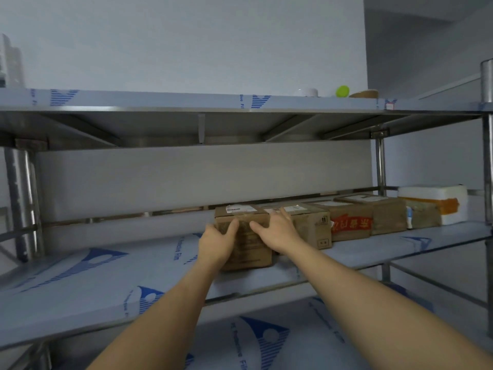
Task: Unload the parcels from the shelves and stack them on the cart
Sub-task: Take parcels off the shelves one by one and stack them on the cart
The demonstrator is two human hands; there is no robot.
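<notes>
Both hands are on the box (244, 241), the leftmost in a row of parcels on the middle shelf (106, 284). The left hand (217, 240) wraps the box's left front corner, thumb curled onto its front face; this grip looks clamped, though the fingers round the far side are hidden. The right hand (277, 232) lies on the box's top right edge with fingers spread and fairly straight, pressing rather than clasping, its fingertips reaching toward the gap beside the next box (310, 227). That neighbour touches the box on its right, and beyond it come a red-labelled box (350, 222), another brown box (384, 212) and a white foam case (437, 202). To do this step well, I judge the right fingers should work down between the box and its neighbour until both sides are held, then the box should slide forward along the shelf before lifting, so the neighbour is not dragged along. Keeping it level should keep it clear of the upper shelf (186, 102) above the box. The cart is not in view.
</notes>
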